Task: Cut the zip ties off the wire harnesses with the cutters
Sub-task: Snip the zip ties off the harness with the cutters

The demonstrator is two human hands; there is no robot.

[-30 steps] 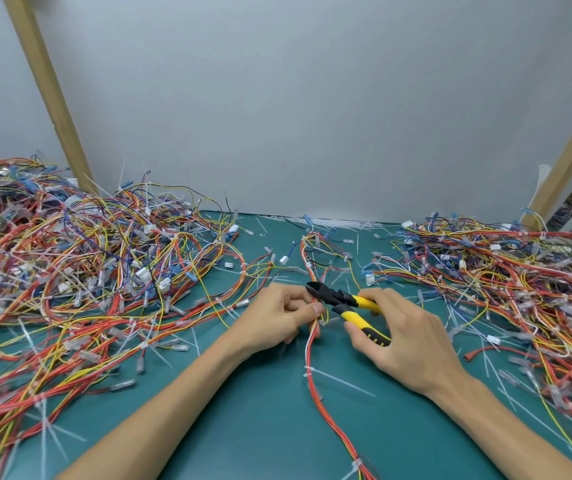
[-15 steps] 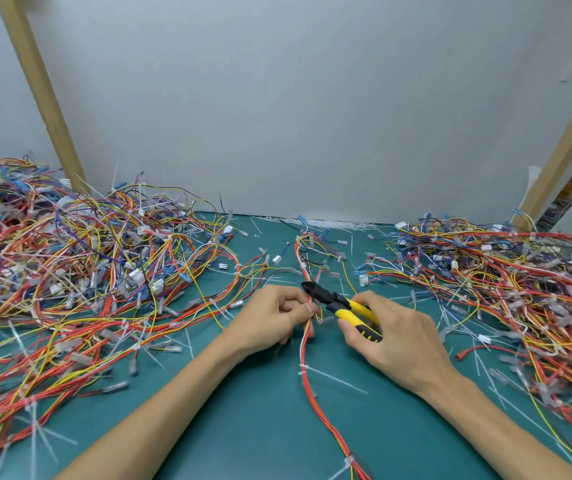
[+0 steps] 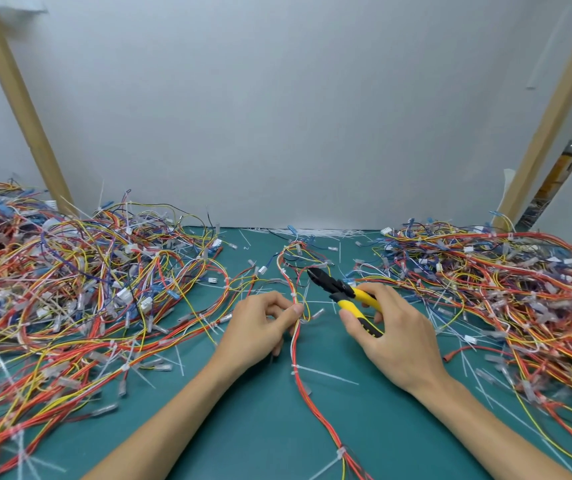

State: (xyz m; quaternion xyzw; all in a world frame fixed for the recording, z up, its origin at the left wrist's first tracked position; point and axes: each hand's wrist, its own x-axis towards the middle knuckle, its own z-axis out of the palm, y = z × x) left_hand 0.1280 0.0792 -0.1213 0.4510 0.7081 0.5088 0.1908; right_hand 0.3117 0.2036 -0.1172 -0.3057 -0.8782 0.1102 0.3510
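- Fingertips [image 3: 296, 309] of the left hand [image 3: 260, 327] pinch the wire harness [image 3: 295, 344] at the worktop's [image 3: 243, 427] middle.
- Right hand [image 3: 398, 341] grips the yellow-handled cutters [image 3: 343, 292], raised just right of the harness.
- Zip tie [image 3: 294, 367] rings the harness nearer the front edge.
- Tangled wire piles [image 3: 70, 289] crowd the left and right edges.

Cutters [image 3: 343, 294] have pulled back from the harness [image 3: 297, 342].

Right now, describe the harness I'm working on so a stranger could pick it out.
On the green mat, between the tangled left pile and right pile, one thin harness runs alone toward the near edge. The left hand pinches it beside the yellow-handled cutters in the right hand; unlike the piles, it is a single, mostly red strand.
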